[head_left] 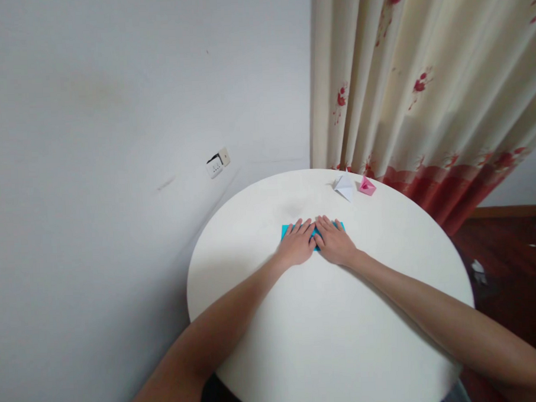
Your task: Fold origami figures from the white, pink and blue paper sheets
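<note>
A blue sheet of paper [284,230] lies flat near the middle of the round white table [318,323], mostly covered by my hands. My left hand [297,242] rests palm down on its left part, fingers stretched out and spread. On its right part my right hand [334,241] also lies flat, with fingers extended. The two hands meet at the paper's middle, thumbs and index fingers close together. Whether the paper is folded beneath them is hidden.
At the table's far edge stand a white folded paper piece [344,187] and a pink one [367,186]. A cream curtain with red flowers [391,89] hangs behind. The wall on the left carries a socket [214,166].
</note>
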### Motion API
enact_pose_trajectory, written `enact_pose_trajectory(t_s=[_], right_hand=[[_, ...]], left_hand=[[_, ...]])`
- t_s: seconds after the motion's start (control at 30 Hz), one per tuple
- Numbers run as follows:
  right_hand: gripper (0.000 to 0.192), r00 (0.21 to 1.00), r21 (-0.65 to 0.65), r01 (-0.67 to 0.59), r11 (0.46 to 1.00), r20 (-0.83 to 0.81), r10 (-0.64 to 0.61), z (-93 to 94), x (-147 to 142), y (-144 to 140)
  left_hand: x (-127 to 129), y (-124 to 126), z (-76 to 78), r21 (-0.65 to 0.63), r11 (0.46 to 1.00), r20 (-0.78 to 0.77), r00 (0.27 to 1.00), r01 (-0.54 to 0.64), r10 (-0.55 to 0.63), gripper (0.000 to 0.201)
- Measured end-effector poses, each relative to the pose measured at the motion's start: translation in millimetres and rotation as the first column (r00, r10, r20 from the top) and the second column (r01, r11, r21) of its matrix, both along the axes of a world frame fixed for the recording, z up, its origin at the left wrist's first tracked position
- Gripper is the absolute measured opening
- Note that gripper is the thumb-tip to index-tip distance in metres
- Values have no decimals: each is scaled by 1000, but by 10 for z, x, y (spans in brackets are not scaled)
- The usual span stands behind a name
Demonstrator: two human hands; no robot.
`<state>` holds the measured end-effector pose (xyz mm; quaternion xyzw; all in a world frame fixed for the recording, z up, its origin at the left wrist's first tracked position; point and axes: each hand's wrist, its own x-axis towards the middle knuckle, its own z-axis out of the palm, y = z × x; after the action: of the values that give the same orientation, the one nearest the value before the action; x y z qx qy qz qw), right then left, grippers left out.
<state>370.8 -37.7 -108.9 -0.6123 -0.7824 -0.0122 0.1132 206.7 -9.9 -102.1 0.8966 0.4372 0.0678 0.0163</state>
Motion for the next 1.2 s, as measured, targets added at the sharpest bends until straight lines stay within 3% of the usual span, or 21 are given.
enact_pose_trajectory(t_s=[0.37,0.7,0.9,1.2], right_hand=[[59,999,-70,-37,997,-4,37,-31,18,9],[60,999,-30,-30,999,19,31,5,3,-35],[67,995,-77,97,992,47,-93,75,-2,-74],[68,943,-129,331,935,72,-324,102,270,-21]], left_hand=[[3,4,-5,0,1000,4,1000,-8,8,56],[-14,21,10,-8,1000,12,1000,-3,3,56],[-14,12,18,-10,1000,5,1000,-14,14,55],[-25,22,-4,13,1000,16,1000,-1,1,54]])
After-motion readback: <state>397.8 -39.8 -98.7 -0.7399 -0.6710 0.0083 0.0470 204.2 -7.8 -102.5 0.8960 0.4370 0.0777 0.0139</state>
